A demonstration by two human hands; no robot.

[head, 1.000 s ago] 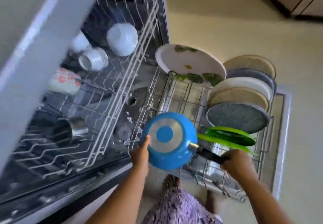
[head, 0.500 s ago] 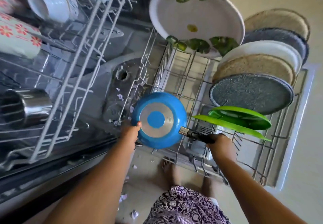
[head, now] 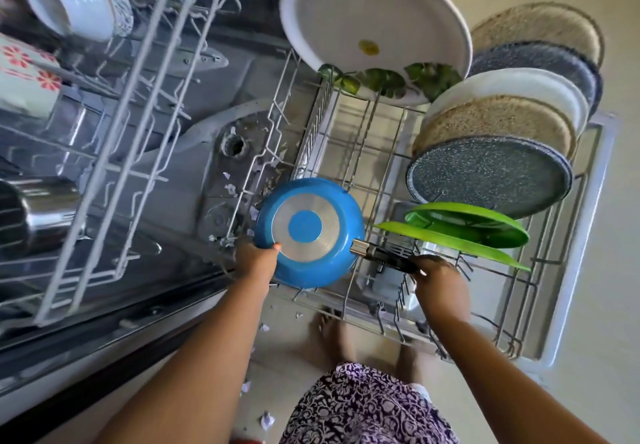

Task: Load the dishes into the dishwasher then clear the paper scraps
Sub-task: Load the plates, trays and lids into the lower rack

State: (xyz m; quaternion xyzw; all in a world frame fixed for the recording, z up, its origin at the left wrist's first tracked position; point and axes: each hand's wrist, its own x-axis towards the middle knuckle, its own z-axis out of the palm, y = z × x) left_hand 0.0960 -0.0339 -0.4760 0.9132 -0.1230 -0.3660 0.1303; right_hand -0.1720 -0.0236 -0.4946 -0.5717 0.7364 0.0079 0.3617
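A blue frying pan (head: 308, 232), turned bottom-up, sits low over the near left part of the pulled-out lower rack (head: 367, 163). My left hand (head: 256, 262) grips the pan's left rim, thumb on its base. My right hand (head: 438, 279) holds the pan's black handle (head: 382, 256). Behind it stand a white leaf-patterned plate (head: 374, 24), a row of speckled plates (head: 491, 173) and two green plates (head: 464, 227). Paper scraps (head: 266, 419) lie on the floor below, and more scraps (head: 228, 189) lie on the dishwasher floor.
The upper rack (head: 114, 153) at left holds white bowls (head: 74, 0), a flowered cup (head: 26, 73) and a steel cup (head: 38, 208). The open dishwasher door (head: 588, 236) lies under the lower rack. My bare feet (head: 332, 336) stand just in front of it.
The view has dropped closer to the lower rack. The pan has moved down and toward the rack's near left corner, both hands still on it.
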